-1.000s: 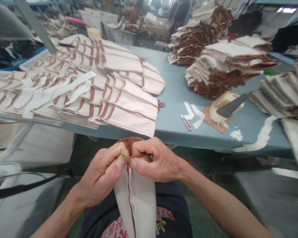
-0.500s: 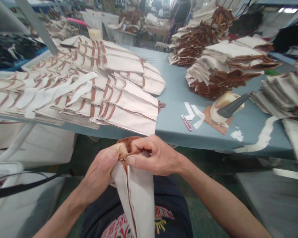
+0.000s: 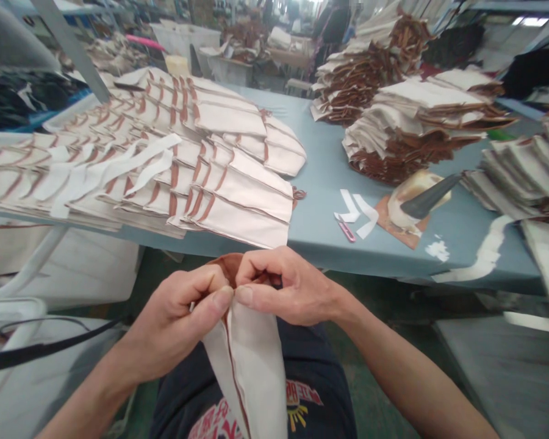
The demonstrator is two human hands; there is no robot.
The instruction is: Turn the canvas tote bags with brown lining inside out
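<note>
Over my lap hangs a cream fabric piece [image 3: 259, 360] with a brown lining and a brown-edged seam running down its front. My left hand [image 3: 183, 314] pinches its top edge beside the seam, thumb on the outside. Right against it, my right hand [image 3: 288, 286] grips the same edge from the other side, thumb and forefinger together. Both thumb tips nearly meet at the top of the seam. The brown lining [image 3: 229, 263] shows behind the fingers, and the part between the fingertips is hidden.
On the blue table [image 3: 320, 225] ahead, overlapping cream pieces [image 3: 247, 213] spread to the left with white strips [image 3: 119, 164] on top. A pink thread snipper [image 3: 346, 230], a glue pot [image 3: 400, 201] with a dark handle, and stacked cream-and-brown pieces [image 3: 402, 134] lie to the right.
My left hand has turned and shifted its thumb toward the right thumb, closing the gap at the seam's top. My right hand keeps its grip nearly in place.
</note>
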